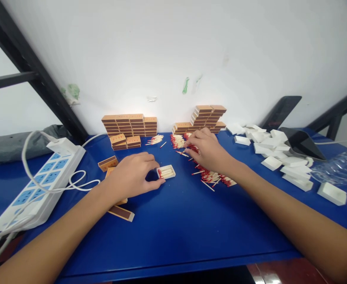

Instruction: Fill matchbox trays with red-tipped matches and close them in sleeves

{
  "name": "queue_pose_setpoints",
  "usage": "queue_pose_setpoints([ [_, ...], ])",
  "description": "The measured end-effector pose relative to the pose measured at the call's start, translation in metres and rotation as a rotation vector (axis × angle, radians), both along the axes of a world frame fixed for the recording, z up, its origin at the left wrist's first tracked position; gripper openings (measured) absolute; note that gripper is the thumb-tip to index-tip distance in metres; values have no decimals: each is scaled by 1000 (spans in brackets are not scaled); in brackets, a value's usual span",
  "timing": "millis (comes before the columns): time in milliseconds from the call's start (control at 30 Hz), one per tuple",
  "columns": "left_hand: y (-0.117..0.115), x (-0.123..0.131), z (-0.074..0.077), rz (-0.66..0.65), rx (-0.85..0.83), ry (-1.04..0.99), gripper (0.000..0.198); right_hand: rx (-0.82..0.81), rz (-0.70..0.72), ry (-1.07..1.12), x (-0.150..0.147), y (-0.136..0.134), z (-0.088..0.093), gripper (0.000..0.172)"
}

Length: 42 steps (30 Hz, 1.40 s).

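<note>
A small white matchbox tray (pixel 169 176) with several red-tipped matches (pixel 166 172) in it lies flat on the blue table. My left hand (pixel 134 173) grips the tray's left end between thumb and fingers. To the right, my right hand (pixel 205 148) is over a loose pile of matches (pixel 211 176), thumb and fingertips pinched together on matches at the pile's left side; how many is hidden. One stray match (pixel 182 154) sits just under those fingertips. Beside and partly beneath my left hand are matchbox sleeves (pixel 121 213), some covered by the forearm.
Closed matchboxes stand stacked at the wall, one stack (pixel 128 125) left, another (pixel 209 116) right. A small group of matches (pixel 154 139) lies between. White empty trays (pixel 271 144), a dark stand (pixel 297 142) and a plastic bottle (pixel 336 167) are right; a power strip (pixel 43 185) with cables is left.
</note>
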<state>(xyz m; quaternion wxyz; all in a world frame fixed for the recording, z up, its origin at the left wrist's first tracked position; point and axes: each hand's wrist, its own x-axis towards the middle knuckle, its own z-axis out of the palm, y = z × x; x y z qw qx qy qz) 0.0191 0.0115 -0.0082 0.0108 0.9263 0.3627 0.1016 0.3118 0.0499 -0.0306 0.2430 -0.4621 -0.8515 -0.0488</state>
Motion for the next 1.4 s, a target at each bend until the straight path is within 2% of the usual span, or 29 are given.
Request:
queue_pose_setpoints([
  [167, 0, 0, 0, -4, -9, 1, 30, -61, -3, -82, -2, 1, -9, 11],
  [300, 0, 0, 1, 5, -12, 2, 30, -41, -34, -94, -3, -2, -5, 8],
  [433, 0, 0, 1, 2, -17, 8, 31, -38, -87, -98, -1, -3, -3, 17],
  [633, 1, 0, 1, 2, -17, 2, 32, -71, -48, -103, -7, 2, -10, 13],
  [767, 0, 0, 3, 13, -30, 21, 32, -89, 3, -105, -13, 2, -14, 18],
  [1100, 0, -1, 1, 16, -34, 19, 33, -119, 61, -117, -16, -8, -7, 12],
  [1400, 0, 0, 3, 19, -34, 37, 33, -104, 83, -163, -20, -6, -12, 18],
])
